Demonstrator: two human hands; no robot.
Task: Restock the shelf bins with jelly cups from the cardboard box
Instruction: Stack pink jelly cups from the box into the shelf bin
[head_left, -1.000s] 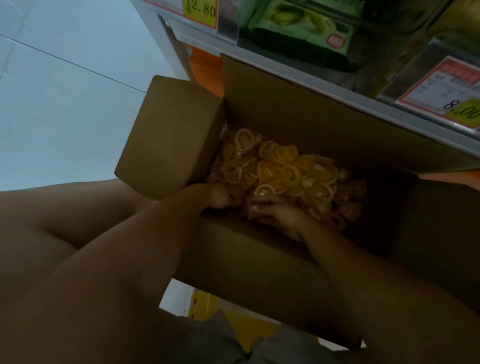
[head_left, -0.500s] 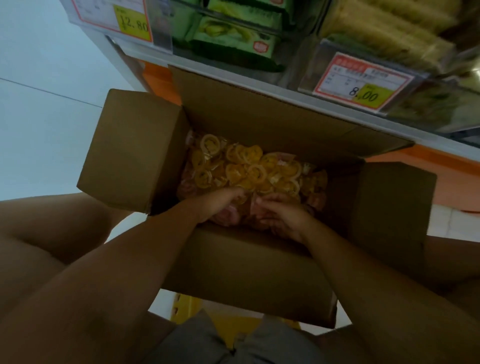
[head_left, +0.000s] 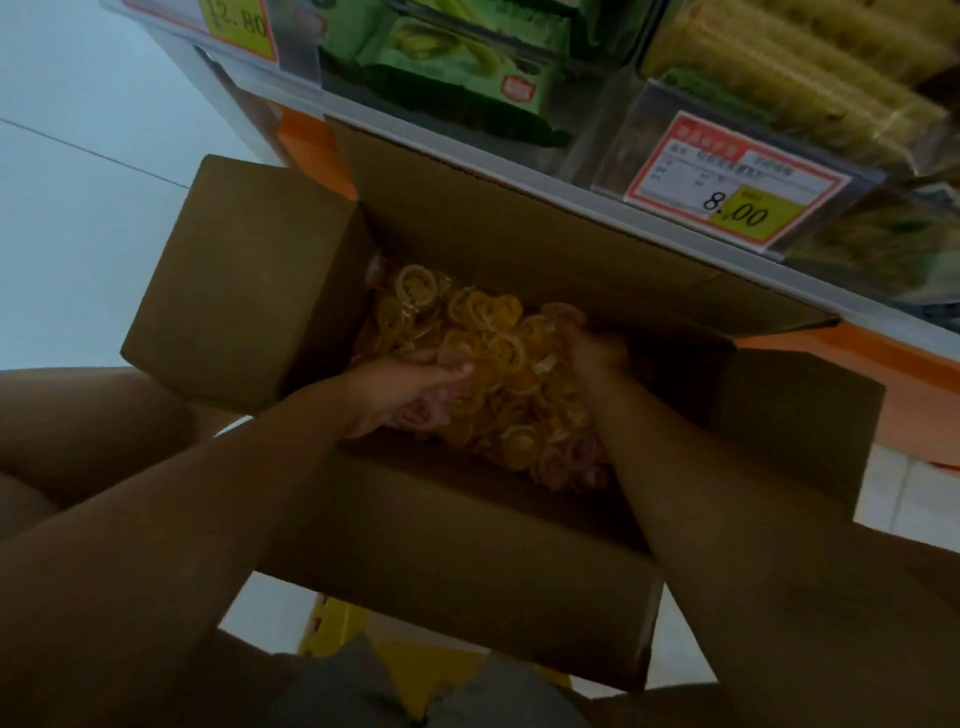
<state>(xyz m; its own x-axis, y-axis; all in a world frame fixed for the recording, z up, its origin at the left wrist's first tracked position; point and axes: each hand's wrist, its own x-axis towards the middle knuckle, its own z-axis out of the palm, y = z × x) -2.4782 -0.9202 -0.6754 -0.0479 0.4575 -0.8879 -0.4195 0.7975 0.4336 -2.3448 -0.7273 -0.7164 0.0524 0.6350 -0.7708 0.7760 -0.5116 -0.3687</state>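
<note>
An open cardboard box (head_left: 467, 561) sits in front of me, below the shelf, holding a heap of orange and yellow jelly cups (head_left: 493, 322), with pink ones (head_left: 566, 467) at the near right. Both my hands are inside it. My left hand (head_left: 410, 384) lies palm up at the heap's near left, its fingers curled around several pink and orange cups. My right hand (head_left: 592, 353) is dug into the heap's right side, closed on a handful of cups and blurred.
The shelf edge (head_left: 519, 171) runs right above the box's far flap. On it stand clear bins of green packets (head_left: 467, 67) and yellow packets (head_left: 779, 67), with a price tag (head_left: 727, 182). White floor (head_left: 78, 208) lies to the left. A yellow stool (head_left: 337, 629) is under me.
My hands have parted from the near middle of the box. The left one has turned palm up under cups and the right one has pushed farther right into the heap. The view has tilted up.
</note>
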